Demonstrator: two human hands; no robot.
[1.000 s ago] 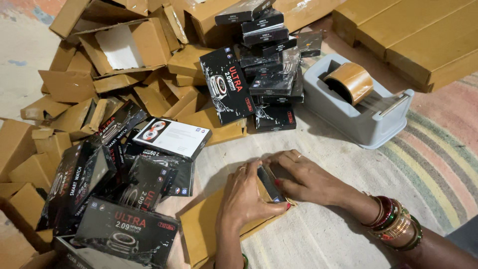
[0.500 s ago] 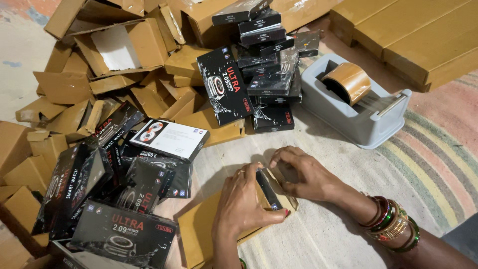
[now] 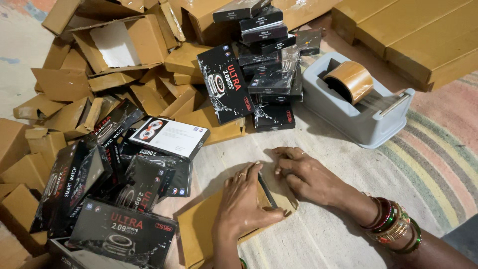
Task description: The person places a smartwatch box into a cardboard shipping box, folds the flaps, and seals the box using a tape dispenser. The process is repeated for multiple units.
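Note:
My left hand (image 3: 243, 201) lies flat on a flat brown cardboard box (image 3: 199, 230) on the floor and presses it down. My right hand (image 3: 307, 175), with several bangles on its wrist, holds down the box's right flap, fingers curled over the edge. Between the two hands shows a thin strip of a black product box (image 3: 268, 192), tucked inside the cardboard. The rest of that black box is hidden under my hands and the flap.
A grey tape dispenser (image 3: 366, 117) with a brown tape roll stands at the right. Stacks of black boxes (image 3: 264, 74) rise behind my hands, and more black boxes (image 3: 114, 199) lie at the left. Empty brown cartons (image 3: 114, 55) pile up at the upper left.
The cardboard flap has closed further over the black box, which shows less now. My right hand slid up and left along the flap; my left hand stayed pressed on the box.

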